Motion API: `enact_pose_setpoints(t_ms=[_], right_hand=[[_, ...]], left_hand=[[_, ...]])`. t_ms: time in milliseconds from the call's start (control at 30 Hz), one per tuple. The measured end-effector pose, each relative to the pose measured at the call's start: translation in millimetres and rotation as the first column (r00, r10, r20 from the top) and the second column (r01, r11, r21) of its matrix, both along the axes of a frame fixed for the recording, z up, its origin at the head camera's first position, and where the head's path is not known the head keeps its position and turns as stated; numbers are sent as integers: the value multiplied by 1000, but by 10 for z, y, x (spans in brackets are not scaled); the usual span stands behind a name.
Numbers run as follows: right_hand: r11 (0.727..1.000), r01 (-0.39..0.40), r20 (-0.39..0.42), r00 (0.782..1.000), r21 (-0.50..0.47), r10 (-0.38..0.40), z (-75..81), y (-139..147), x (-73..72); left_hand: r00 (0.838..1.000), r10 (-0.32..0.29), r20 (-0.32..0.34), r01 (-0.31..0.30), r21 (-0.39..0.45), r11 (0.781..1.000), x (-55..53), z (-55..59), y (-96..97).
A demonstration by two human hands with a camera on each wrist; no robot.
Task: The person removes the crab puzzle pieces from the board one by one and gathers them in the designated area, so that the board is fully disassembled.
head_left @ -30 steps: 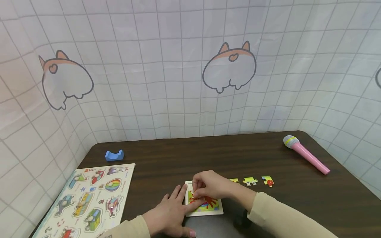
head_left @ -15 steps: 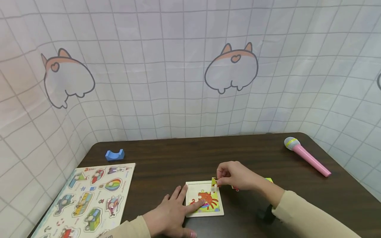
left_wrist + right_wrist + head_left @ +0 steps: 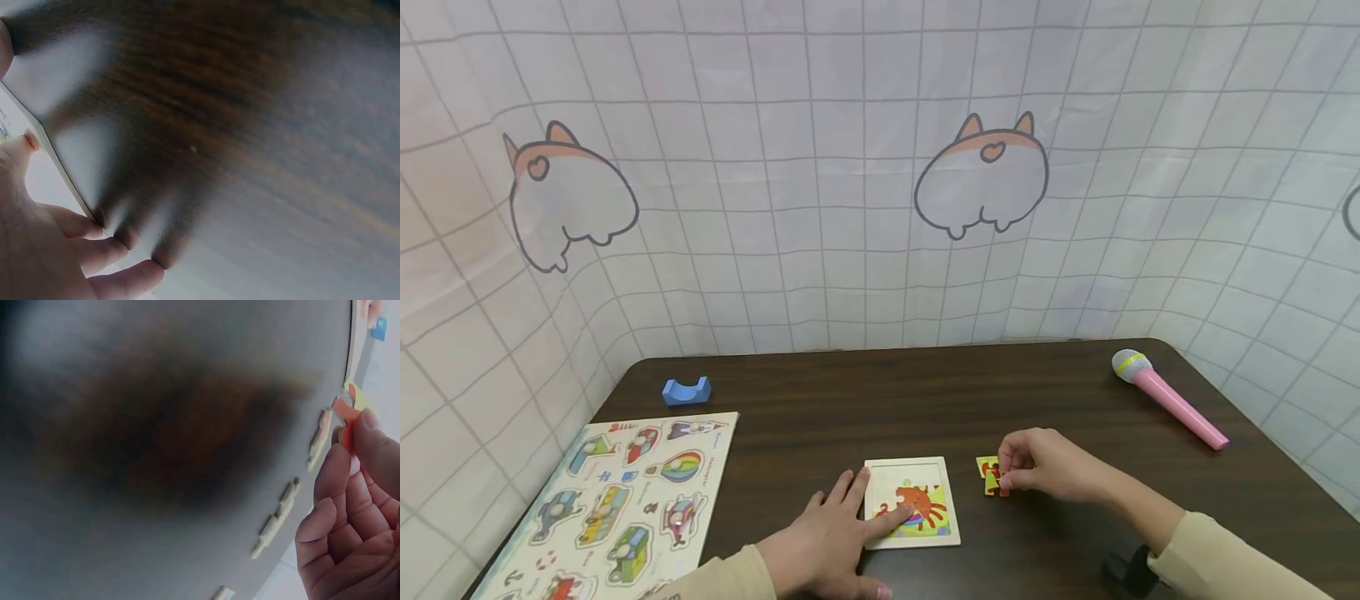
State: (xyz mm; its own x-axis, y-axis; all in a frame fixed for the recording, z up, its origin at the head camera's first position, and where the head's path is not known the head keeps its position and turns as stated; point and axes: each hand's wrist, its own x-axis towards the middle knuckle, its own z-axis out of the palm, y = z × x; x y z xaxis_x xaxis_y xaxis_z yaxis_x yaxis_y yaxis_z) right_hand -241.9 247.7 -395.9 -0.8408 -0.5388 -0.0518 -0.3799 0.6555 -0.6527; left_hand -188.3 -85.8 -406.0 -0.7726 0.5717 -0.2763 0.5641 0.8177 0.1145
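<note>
A small square puzzle board (image 3: 950,506) with a pale frame lies on the table. It carries a red crab picture (image 3: 923,503) in its lower part. My left hand (image 3: 835,533) lies with spread fingers at the board's left side, one finger reaching onto the picture. To the right of the board, my right hand (image 3: 1052,467) pinches a red and yellow puzzle piece (image 3: 992,481) between thumb and fingers. In the right wrist view, this puzzle piece (image 3: 347,428) shows orange at the fingertips. Another yellow puzzle piece (image 3: 985,463) is partly visible just behind it.
Loose puzzle pieces (image 3: 275,519) lie on the table below the right hand. A large picture board (image 3: 647,492) with vehicle shapes takes up the left side. Farther back are a blue block (image 3: 687,392) and, at right, a pink toy microphone (image 3: 1172,400). A curtain (image 3: 820,275) surrounds the table.
From above the board, my right hand has moved right with a puzzle piece, down beside another piece. More of the board is uncovered. My left hand has stayed put.
</note>
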Motion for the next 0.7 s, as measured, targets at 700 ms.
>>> enact_pose_setpoints(t_ms=[700], right_hand=[[997,-46,20,999,57,45,-95,-19,116]], left_hand=[[1000,9,18,-9,-3,1000,-10,4,8]])
